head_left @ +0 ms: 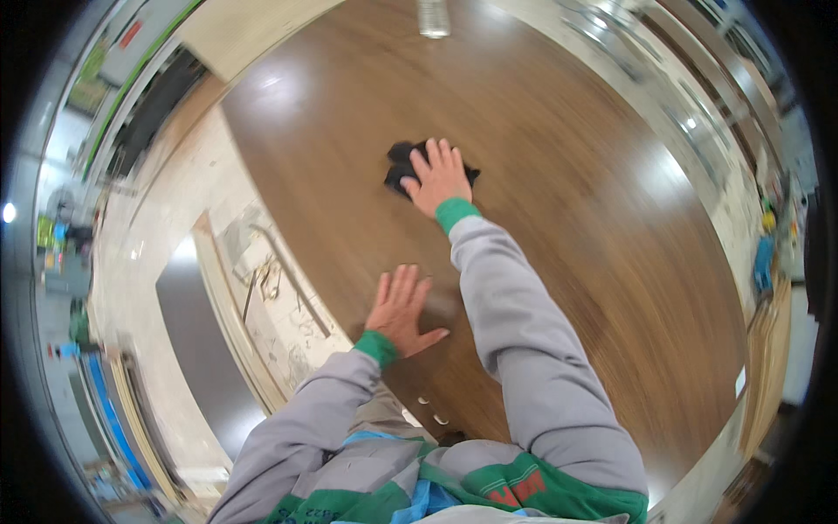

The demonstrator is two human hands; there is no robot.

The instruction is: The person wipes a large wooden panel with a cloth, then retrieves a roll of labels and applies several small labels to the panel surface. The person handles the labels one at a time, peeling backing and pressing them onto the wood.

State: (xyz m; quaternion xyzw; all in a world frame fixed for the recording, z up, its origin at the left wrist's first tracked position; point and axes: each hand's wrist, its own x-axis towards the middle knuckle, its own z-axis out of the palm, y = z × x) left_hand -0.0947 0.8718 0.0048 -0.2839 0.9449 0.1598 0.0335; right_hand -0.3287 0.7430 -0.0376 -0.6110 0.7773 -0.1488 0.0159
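Observation:
My right hand (442, 180) reaches far over a brown wood-grain panel (559, 218). It lies palm down on a crumpled black cloth (401, 179), pressing it to the surface with fingers stretched out. Part of the cloth is covered by the palm. Closer to me, my left hand (400, 313) rests flat near the panel's left edge, fingers spread and nothing in it. At the far end of the panel stands a clear, ribbed container (433, 17), cut off by the picture's top.
Left of the panel, a dark board (205, 323) and pale wooden strips (240, 319) lie low, with scraps (269, 278) beside them. Stacked boards (768, 358) stand at the right. A pale board (249, 35) borders the far left. Small pale fittings (439, 418) show near my body.

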